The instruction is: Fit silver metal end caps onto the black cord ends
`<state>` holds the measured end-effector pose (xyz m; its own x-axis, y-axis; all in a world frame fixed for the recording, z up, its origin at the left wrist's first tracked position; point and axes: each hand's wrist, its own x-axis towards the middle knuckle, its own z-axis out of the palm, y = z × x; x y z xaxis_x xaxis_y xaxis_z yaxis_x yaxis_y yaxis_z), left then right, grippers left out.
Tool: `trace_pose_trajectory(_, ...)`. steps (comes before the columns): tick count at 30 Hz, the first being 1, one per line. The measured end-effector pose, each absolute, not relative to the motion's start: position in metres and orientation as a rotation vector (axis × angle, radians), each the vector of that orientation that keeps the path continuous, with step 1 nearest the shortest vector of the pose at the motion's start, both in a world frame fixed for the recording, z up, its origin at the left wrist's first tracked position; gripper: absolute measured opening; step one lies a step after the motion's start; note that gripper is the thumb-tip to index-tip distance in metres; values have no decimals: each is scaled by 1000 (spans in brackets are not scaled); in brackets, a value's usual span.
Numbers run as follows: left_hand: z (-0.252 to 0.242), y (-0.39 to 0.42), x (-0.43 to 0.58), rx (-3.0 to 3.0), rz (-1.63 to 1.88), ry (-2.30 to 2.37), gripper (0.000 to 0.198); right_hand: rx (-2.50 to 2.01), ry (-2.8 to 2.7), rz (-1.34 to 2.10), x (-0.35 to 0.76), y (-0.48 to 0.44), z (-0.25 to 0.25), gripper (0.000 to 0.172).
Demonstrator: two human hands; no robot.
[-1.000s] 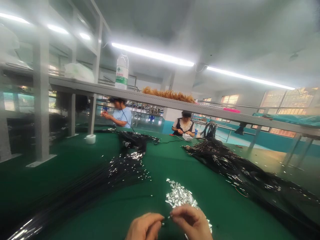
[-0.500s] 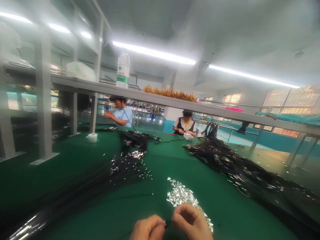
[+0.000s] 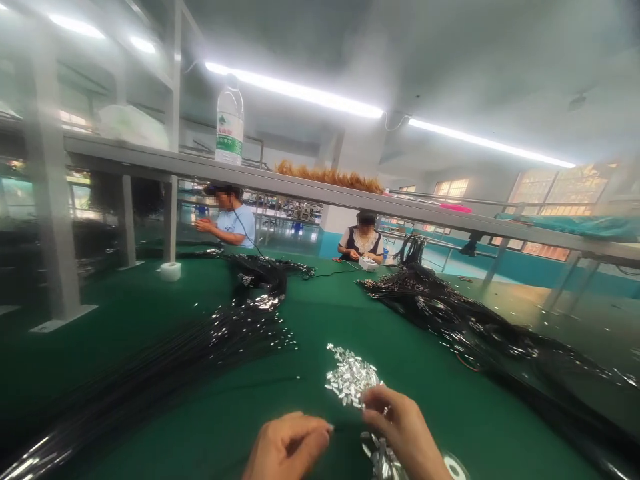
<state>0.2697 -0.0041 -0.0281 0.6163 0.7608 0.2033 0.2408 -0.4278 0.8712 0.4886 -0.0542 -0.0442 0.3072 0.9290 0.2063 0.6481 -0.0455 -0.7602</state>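
Note:
At the bottom edge my left hand (image 3: 287, 445) pinches the silver-tipped end of a thin black cord (image 3: 334, 427) between thumb and forefinger. My right hand (image 3: 403, 430) is just to its right, fingers curled over the near edge of a pile of small silver metal sleeves (image 3: 350, 379) on the green table (image 3: 310, 307); whether it holds a sleeve is hidden. A fan of black cords with silver tips (image 3: 220, 340) lies to the left of my hands. A silver ring-like object (image 3: 454, 467) shows under my right wrist.
A large heap of black cords (image 3: 460, 327) runs along the right. A second bundle (image 3: 265, 270) lies further back. A white tape roll (image 3: 170, 271) stands by a shelf post. Two people work across the table under a shelf holding a bottle (image 3: 229, 130).
My hands have drawn slightly apart; the right has shifted right and up onto the sleeve pile. The view has swung a little right and up.

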Motion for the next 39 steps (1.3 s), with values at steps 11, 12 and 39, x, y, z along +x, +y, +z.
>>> trace_pose_trajectory(11, -41, -3, 271, 1873, 644, 885, 36, -2059, -1536, 211, 478, -39, -63, 22)
trace_pose_trajectory(12, -40, -3, 270, 1887, 662, 897, 37, -2015, -1537, 194, 478, -40, -59, 22)
trace_pose_trajectory(39, -13, -2, 262, 1781, 812, 900, 38, -1806, -1310, 205, 473, -22, -79, 28)
